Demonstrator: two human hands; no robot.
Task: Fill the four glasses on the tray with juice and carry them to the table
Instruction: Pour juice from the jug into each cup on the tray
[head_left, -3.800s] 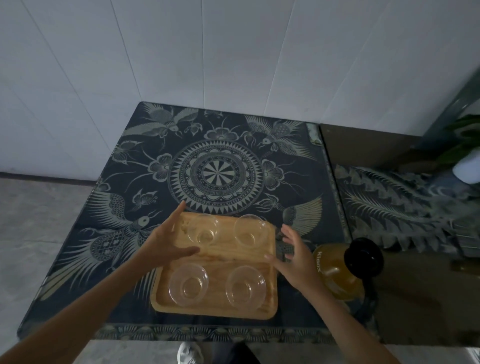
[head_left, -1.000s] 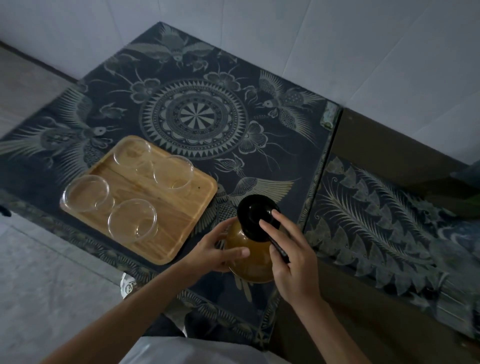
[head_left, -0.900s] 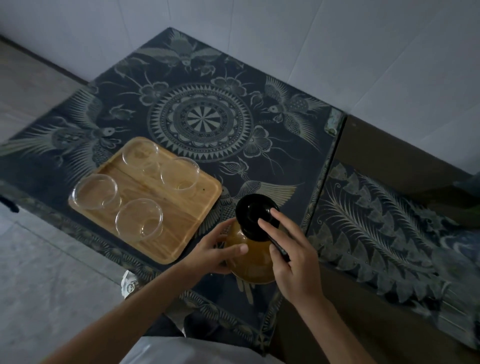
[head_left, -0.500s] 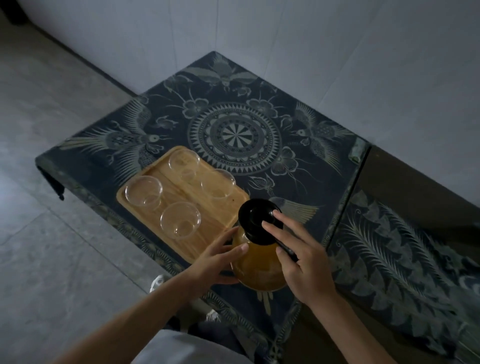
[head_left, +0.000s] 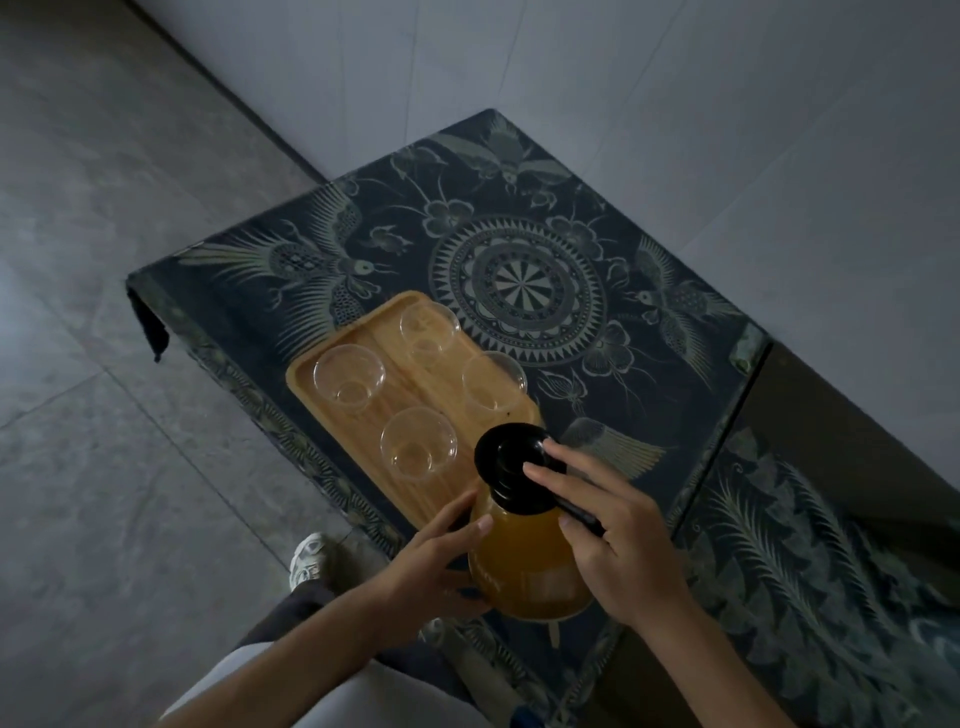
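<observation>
A glass jug of amber juice (head_left: 524, 561) with a black lid (head_left: 509, 460) is lifted at the near end of the wooden tray (head_left: 311, 400). My left hand (head_left: 431, 558) cups the jug's left side. My right hand (head_left: 618, 535) grips its black handle, with two fingers resting on the lid. On the tray stand several empty clear glasses: far (head_left: 428, 332), left (head_left: 349, 376), right (head_left: 493, 382) and near (head_left: 418, 447). The near glass sits just left of the jug's lid.
The tray lies on a dark patterned tablecloth (head_left: 519, 280) with a round medallion. A second patterned surface (head_left: 810, 561) adjoins on the right, across a dark gap. White wall behind, grey tiled floor (head_left: 104, 364) to the left. My shoe (head_left: 309, 558) shows below the table edge.
Both hands went from the tray to the jug and took hold of it. Over the last second the jug has come closer to the tray's near end, and my view has swung round.
</observation>
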